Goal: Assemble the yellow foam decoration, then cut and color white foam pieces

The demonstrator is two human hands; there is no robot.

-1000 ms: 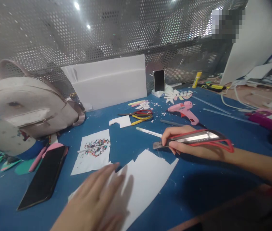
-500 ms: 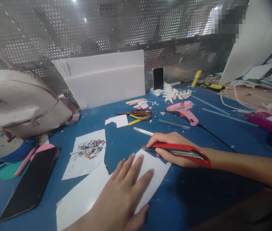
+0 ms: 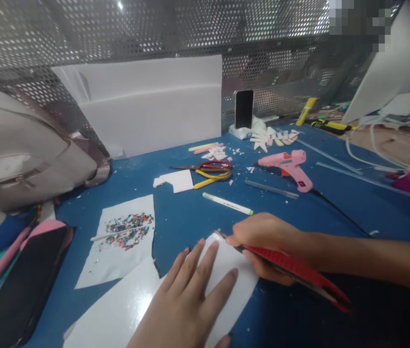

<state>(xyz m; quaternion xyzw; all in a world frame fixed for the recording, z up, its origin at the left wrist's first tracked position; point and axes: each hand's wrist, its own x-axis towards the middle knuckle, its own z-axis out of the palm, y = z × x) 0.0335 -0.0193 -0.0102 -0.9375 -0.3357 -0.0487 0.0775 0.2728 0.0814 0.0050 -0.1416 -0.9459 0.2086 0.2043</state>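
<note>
My left hand (image 3: 190,299) lies flat with its fingers spread on a white sheet (image 3: 239,273), pressing it to the blue table. In my right hand (image 3: 268,244) is a red utility knife (image 3: 299,270), its handle slanting down to the right. The blade tip meets the sheet's upper corner, just ahead of my left fingertips. Another glossy white piece (image 3: 114,307) sits to the left, partly under my left hand. Beyond the knife lies a white marker (image 3: 226,203) with a green end.
Loose sequins (image 3: 128,229) cover a paper at left, near a dark phone (image 3: 20,285) and a bag (image 3: 27,150). Farther back are scissors (image 3: 214,169), a cut white piece (image 3: 178,181), a pink glue gun (image 3: 288,166) with a cord, and an upright phone (image 3: 244,108).
My right hand has turned the knife so its handle points lower right, and the hand has shifted slightly down. The marker is now fully uncovered. The whole view has moved closer.
</note>
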